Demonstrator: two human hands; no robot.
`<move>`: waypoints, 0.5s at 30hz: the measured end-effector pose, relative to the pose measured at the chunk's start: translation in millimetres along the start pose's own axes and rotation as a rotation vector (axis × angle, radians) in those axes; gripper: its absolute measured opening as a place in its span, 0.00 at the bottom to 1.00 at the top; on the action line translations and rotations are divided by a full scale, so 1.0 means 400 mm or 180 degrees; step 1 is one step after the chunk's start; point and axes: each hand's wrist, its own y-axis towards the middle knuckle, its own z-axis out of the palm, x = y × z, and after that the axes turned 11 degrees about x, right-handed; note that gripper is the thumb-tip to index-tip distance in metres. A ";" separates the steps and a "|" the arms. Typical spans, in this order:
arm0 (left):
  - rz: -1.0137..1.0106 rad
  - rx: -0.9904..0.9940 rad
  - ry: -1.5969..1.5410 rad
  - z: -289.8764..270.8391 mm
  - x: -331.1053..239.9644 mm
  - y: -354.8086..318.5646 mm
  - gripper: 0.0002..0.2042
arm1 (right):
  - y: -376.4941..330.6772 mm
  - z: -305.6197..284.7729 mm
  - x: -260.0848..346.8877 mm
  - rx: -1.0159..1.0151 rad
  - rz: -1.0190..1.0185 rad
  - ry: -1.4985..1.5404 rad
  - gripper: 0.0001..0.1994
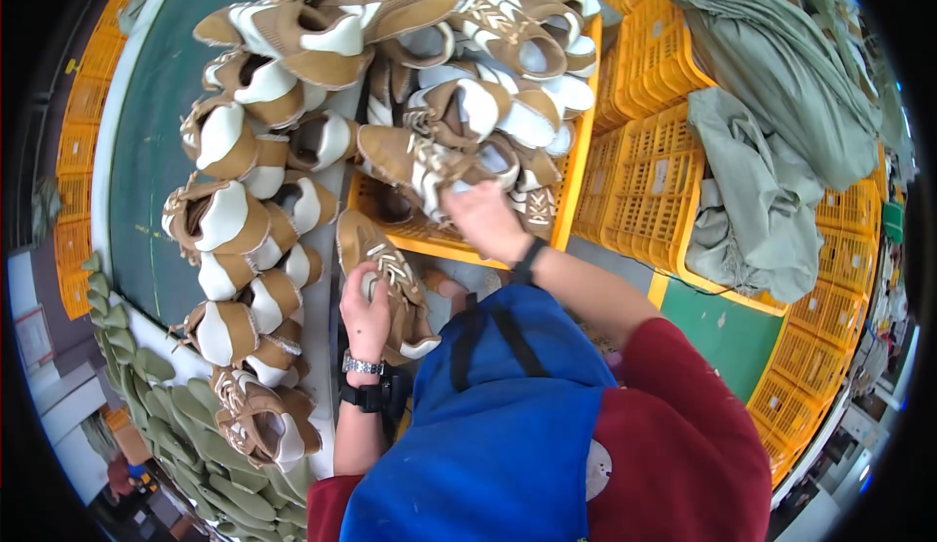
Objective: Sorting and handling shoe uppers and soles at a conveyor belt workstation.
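Note:
My left hand (366,325) grips a brown and white laced shoe upper (400,283) by its opening, the toe pointing away from me. Slightly blurred, my right hand (486,220) has its fingers curled at the heel end of another laced shoe upper (395,152), which lies over the near edge of an orange crate (439,246). That crate is heaped with similar brown and white uppers (512,30). To the left, stacked uppers (224,220) stand in rows along the edge of a green-topped bench (146,220).
On the right stand orange crates (639,186) with grey-green cloth (752,200) draped over them. Many flat olive-green pieces (210,444) lie at the lower left. More orange crates (815,342) line the far right, beside a green floor strip (722,337).

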 end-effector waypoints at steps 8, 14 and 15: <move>0.0250 0.0051 0.0915 0.068 0.012 0.071 0.15 | -0.100 -0.031 -0.038 -0.1638 0.0174 0.1223 0.12; 0.0410 0.0210 0.0908 0.083 -0.013 0.095 0.16 | -0.138 0.071 -0.229 -0.0953 0.1084 0.2160 0.07; 0.0449 0.0213 0.0926 0.080 -0.003 0.091 0.16 | -0.121 0.041 -0.184 -0.0419 0.1104 0.2365 0.07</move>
